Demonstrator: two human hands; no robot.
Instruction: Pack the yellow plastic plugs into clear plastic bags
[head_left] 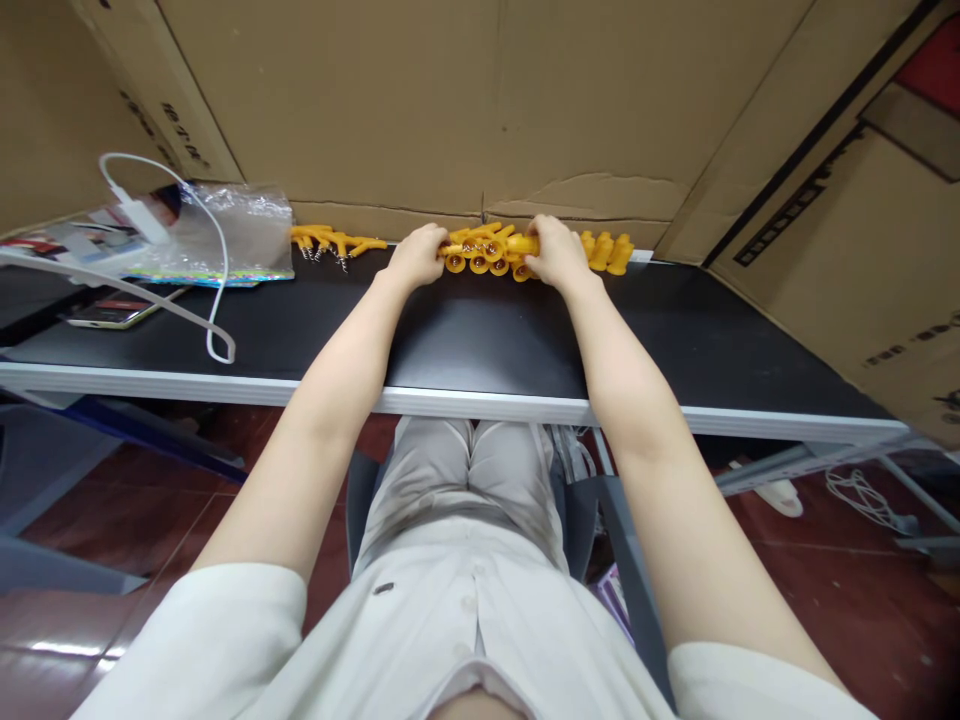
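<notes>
Your left hand (pixel 418 256) and right hand (pixel 556 254) both clasped on a cluster of glossy yellow plastic fittings (pixel 486 254), far edge of the matte black surface (pixel 465 340), creased cardboard walls (pixel 420 100) behind, crinkled clear bag (pixel 244 228) leftward

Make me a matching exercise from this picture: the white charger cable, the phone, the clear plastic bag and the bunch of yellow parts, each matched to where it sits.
Things:
1. white charger cable
2. phone
3. clear plastic bag
4. yellow parts

Places:
A. between the left hand and the right hand
B. flat at the far left end of the table
C. looping toward the table's front edge
D. at the back left, by the cardboard

Pairs: 1-C, 2-B, 3-D, 4-A.
</notes>
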